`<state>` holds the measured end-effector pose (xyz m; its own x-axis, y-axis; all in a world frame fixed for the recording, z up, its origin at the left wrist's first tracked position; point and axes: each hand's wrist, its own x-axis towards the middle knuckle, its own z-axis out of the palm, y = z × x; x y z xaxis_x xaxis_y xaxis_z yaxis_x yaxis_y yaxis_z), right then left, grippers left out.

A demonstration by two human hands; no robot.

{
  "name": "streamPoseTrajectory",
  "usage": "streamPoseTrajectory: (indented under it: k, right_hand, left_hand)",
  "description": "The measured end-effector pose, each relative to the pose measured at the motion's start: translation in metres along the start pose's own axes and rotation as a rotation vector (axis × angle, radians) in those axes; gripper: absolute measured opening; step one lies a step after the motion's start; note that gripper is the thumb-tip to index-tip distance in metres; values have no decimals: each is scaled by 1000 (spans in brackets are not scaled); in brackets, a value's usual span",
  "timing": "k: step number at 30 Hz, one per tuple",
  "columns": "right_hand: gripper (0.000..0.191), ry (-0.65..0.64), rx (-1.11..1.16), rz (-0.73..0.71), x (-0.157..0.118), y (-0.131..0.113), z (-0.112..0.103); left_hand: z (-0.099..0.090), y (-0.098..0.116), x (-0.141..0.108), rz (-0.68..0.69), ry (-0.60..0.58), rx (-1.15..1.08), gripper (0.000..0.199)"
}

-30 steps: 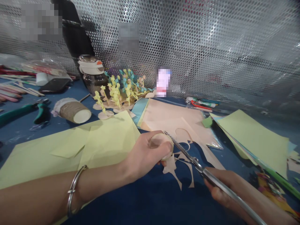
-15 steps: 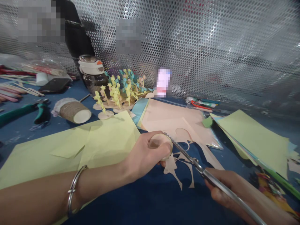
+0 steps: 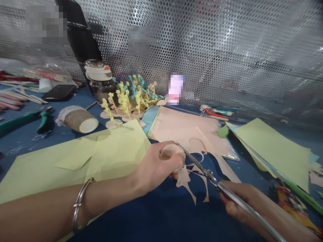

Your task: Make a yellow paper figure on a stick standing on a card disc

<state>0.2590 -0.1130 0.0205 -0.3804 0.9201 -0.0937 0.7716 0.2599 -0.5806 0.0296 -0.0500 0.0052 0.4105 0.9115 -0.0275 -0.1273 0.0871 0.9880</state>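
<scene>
Cream disc (image 3: pixel 173 148), pinched in the left hand (image 3: pixel 153 164), has scissors (image 3: pixel 210 173), clasped in the right hand (image 3: pixel 248 194), at its right edge, room below over blue tabletop (image 3: pixel 176 222), scarcely changed since earlier.

Passable: front blue tabletop (image 3: pixel 161 220) | right: scissors (image 3: pixel 211 174) across | left: cup (image 3: pixel 75 119), pliers (image 3: pixel 44 121) | rear: paper sprigs (image 3: pixel 123 101), perforated panel (image 3: pixel 252 60)

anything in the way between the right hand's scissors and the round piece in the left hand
Nothing visible: the scissors are at the edge of the round piece; the left hand covers only part of its face.
</scene>
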Motion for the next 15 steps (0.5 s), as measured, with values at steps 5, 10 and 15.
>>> streamPoseTrajectory:
  k: [5,10,15]
  right_hand:
    - [46,-4,-36,10,3,-6,-1]
    - [39,0,-24,22,3,-4,0]
    - [36,43,-17,20,2,-4,-1]
  left_hand:
    - [0,1,1,-6,10,16,15]
    - [0,1,1,0,8,34,13]
    - [0,0,1,33,-12,39,18]
